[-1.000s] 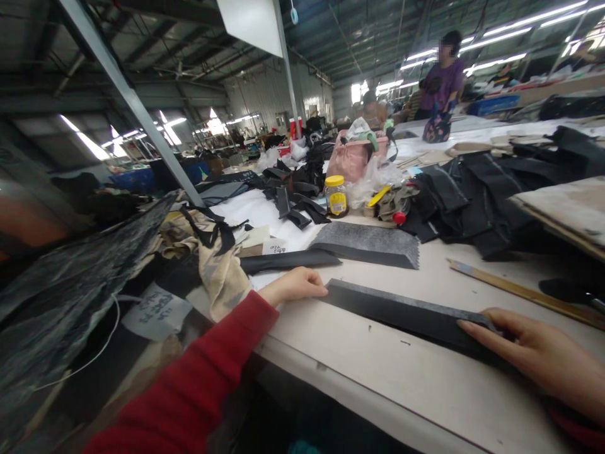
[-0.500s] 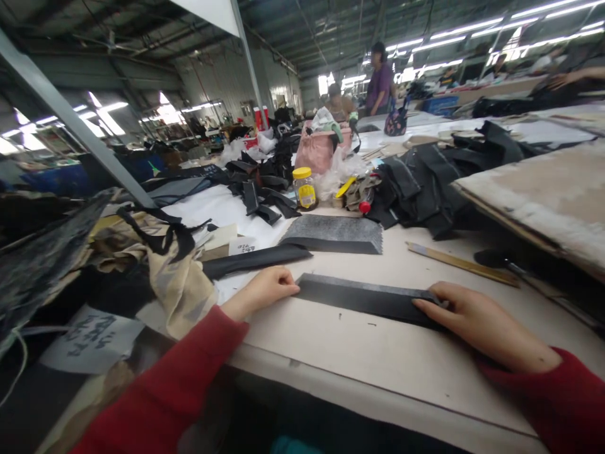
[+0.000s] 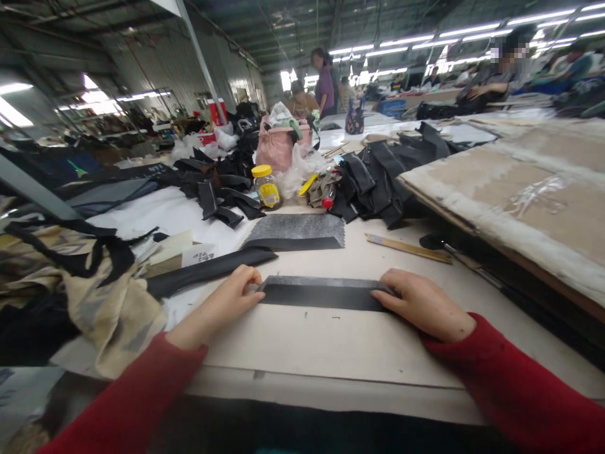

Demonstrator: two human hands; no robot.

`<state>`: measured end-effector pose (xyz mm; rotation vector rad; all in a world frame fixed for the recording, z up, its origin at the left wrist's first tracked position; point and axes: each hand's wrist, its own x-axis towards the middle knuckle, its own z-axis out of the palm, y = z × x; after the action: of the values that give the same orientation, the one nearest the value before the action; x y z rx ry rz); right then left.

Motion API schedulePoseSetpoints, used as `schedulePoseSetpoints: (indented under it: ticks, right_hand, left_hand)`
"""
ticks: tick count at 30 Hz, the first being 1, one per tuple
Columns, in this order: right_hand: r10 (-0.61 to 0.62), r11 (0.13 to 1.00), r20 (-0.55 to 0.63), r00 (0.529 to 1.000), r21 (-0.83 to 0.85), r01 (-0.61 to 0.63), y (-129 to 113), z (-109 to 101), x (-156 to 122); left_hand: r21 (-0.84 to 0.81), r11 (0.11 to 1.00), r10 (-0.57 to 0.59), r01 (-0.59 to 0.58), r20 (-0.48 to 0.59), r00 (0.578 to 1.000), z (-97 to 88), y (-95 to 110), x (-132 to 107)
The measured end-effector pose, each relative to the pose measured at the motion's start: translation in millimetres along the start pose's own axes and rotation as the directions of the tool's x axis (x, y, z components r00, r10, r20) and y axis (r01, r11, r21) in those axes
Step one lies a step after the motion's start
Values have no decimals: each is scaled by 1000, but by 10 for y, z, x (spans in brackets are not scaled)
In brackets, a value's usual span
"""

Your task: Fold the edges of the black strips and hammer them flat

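Observation:
A dark fabric strip [image 3: 324, 297] with a grey folded-over upper edge lies lengthwise across the pale tabletop [image 3: 331, 347]. At its left end, my left hand [image 3: 234, 296] pinches the corner between thumb and fingers. My right hand [image 3: 420, 302] grips the opposite end the same way, the fingertips partly hiding it. Beyond the strip rests a grey fabric piece [image 3: 300, 228] with jagged side edges and a black folded lower band. A long black rolled or folded fabric piece [image 3: 212, 270] lies left of it, near my left wrist.
A yellow-lidded jar [image 3: 267, 187], a pink bag [image 3: 278, 145] and a heap of black fabric pieces [image 3: 378, 176] stand farther back. To the right are a yellowish flat stick [image 3: 409, 248] and a raised board [image 3: 510, 176]. Beige cloth [image 3: 111, 296] lies left. People are in the background.
My view has turned right, so things sit farther left in it. The strip now lies more level across the view, both hands still holding its ends.

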<state>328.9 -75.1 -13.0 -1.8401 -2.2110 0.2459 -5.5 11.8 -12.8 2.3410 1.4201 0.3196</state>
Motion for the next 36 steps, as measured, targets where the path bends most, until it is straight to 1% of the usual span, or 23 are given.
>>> schedulePoseSetpoints:
  ticks: [5, 10, 13, 15, 17, 19, 21, 23, 24, 26, 27, 29, 30, 32, 33, 34, 35, 36]
  right_hand:
    - [-23, 999, 7, 1000, -44, 23, -2, 3, -3]
    - [-66, 994, -5, 998, -89, 65, -30, 16, -8]
    - [-88, 993, -60, 994, -85, 83, -5, 14, -33]
    - [-69, 996, -122, 990, -67, 62, 41, 5, -79]
    - [-39, 999, -157, 987, -28, 35, 93, -11, -152]
    - [-39, 999, -137, 990, 20, 42, 134, -29, -243]
    - [-65, 996, -84, 994, 55, 69, 153, -44, -332]
    - [-83, 994, -52, 995, 70, 87, 154, -50, -401]
    - [-85, 993, -50, 995, 73, 88, 152, -48, -423]
    - [-83, 993, -63, 995, 80, 88, 144, -39, -446]
    - [-81, 992, -72, 994, 87, 87, 142, -32, -448]
    - [-76, 990, -83, 994, 113, 85, 148, -19, -441]
    - [-73, 987, -86, 994, 137, 84, 157, -12, -436]
    - [-57, 974, -91, 994, 212, 75, 189, 2, -430]
    - [-32, 962, -92, 995, 267, 55, 211, 10, -429]
    - [11, 944, -93, 996, 330, 21, 235, 18, -430]
    - [65, 918, -92, 994, 396, -23, 259, 25, -433]
    - [119, 889, -89, 989, 452, -67, 280, 32, -436]
  left_hand:
    - [-65, 995, 85, -81, 70, 994, -21, 18, 21]
    - [-50, 995, 87, -81, 137, 987, -71, 42, 18]
    - [-15, 992, 126, -125, 159, 979, -103, 1, 11]
    - [18, 985, 165, -170, 165, 972, -115, -48, 4]
    - [60, 978, 189, -201, 163, 968, -119, -92, -4]
    - [115, 968, 205, -224, 153, 967, -122, -107, -6]
    - [199, 949, 217, -243, 147, 965, -130, -65, 5]
    - [316, 912, 220, -260, 155, 963, -135, 62, 35]
    - [377, 888, 216, -263, 162, 963, -130, 163, 56]
    - [452, 848, 217, -277, 181, 959, -81, 441, 103]
    - [446, 844, 235, -298, 194, 953, -30, 610, 127]
    - [333, 852, 343, -404, 228, 911, 127, 972, 176]
    - [282, 838, 419, -468, 218, 882, 229, 1147, 202]
    - [190, 767, 579, -613, 207, 789, 447, 1444, 257]
    - [164, 735, 628, -658, 204, 751, 550, 1553, 285]
    - [149, 714, 657, -684, 194, 729, 640, 1633, 311]
    - [145, 705, 669, -694, 189, 719, 715, 1685, 334]
    - [148, 705, 669, -693, 183, 720, 771, 1712, 353]
